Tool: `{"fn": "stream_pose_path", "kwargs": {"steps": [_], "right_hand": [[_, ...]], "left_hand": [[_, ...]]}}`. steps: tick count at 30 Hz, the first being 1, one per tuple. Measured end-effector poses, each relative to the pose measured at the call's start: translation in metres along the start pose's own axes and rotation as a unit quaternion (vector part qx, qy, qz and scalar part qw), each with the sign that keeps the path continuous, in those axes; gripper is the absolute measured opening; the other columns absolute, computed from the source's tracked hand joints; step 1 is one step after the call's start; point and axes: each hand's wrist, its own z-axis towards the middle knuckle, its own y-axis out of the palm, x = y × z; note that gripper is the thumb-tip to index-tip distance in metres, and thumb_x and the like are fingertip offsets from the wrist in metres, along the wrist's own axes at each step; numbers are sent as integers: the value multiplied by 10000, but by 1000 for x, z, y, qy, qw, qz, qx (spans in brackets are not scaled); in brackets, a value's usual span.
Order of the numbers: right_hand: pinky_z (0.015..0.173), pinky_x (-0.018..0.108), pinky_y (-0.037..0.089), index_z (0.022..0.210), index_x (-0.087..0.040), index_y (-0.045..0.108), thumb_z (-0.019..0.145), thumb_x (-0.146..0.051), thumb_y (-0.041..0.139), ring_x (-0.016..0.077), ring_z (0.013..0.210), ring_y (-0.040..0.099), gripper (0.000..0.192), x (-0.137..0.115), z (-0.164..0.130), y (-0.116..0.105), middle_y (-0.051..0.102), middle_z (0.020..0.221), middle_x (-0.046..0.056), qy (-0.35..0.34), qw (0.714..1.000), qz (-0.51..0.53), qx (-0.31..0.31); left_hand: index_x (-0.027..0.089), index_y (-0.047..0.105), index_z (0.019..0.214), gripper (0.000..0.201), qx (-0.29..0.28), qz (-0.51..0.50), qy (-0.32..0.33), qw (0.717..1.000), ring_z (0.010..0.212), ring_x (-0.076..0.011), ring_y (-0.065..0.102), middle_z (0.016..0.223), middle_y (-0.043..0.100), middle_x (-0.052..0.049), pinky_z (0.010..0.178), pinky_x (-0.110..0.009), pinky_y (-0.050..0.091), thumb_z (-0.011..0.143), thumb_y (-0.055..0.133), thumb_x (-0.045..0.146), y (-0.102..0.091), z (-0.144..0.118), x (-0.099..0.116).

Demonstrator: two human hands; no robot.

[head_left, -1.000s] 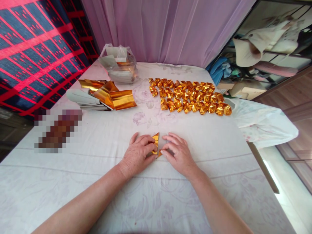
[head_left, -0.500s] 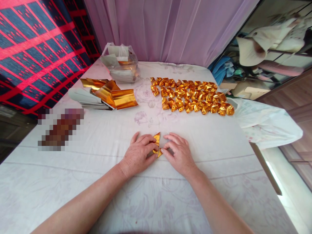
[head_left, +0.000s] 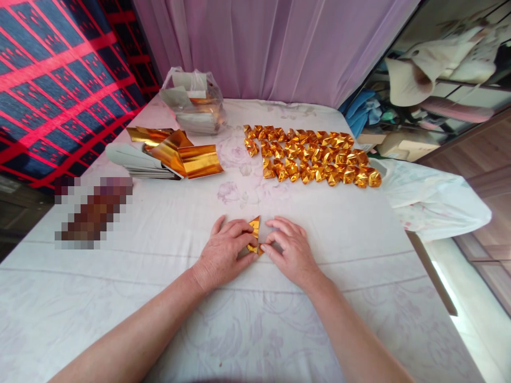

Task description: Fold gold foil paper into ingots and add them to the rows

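Note:
A small folded piece of gold foil paper point(head_left: 256, 226) lies on the cloth-covered table, its upper end pointed. My left hand point(head_left: 225, 247) rests over its left side, the curled fingers pressing it down and hiding part of it. At the lower right corner, my right hand point(head_left: 290, 249) pinches the edge between thumb and index finger, with the other fingers bent above the cloth. Beyond my hands, several folded gold foil pieces point(head_left: 313, 154) stand in rows at the back right.
Loose gold foil sheets point(head_left: 202, 161) lie on a grey-white stack point(head_left: 147, 164) at the back left. Behind them stands a clear plastic bag point(head_left: 195, 103) of more sheets. A blurred-out object point(head_left: 96, 213) lies left. A white plastic bag point(head_left: 435, 199) hangs by the right edge.
The lower corner of the gold foil paper has shifted slightly right under my right fingertips. My left hand keeps its hold, and the whole view has moved a little.

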Motion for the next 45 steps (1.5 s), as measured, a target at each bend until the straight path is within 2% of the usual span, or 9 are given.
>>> {"fn": "stream_pose_path", "kwargs": {"steps": [19,25,29,35,45], "right_hand": [[986,470,390,760,-240,607,855,-228,634,283,1237,537,99,-6,1,2,666,1210,54,11,1000,-4,12],[985,464,390,751,-240,608,856,-226,628,279,1225,538,108,-6,0,2,659,1216,58,8,1000,-10,10],[984,461,389,751,-241,602,848,-216,641,277,1230,536,108,-7,0,1,661,1215,54,11,1000,-8,12],[990,467,386,746,-242,603,842,-209,634,281,1237,529,107,-7,1,2,656,1218,55,15,1000,-6,8],[985,465,395,790,-238,589,843,-215,643,281,1225,544,79,-7,1,4,667,1206,67,13,1000,-9,24]], "left_hand": [[279,664,948,143,9,3,-6,1000,1239,-247,521,1201,640,-14,1179,-563,132,805,672,265,2,0,1],[267,667,938,111,15,2,8,1000,1230,-248,523,1184,643,-29,1182,-559,133,869,626,343,2,-1,1],[262,666,905,146,18,4,-7,1000,1198,-252,541,1161,646,-25,1171,-568,161,844,677,394,3,2,2],[251,660,868,99,34,17,-17,999,1156,-243,562,1118,652,-21,1176,-556,177,802,701,312,5,4,6],[249,650,878,130,38,20,-23,999,1159,-249,560,1125,653,-27,1169,-561,184,771,714,284,7,4,7]]}}
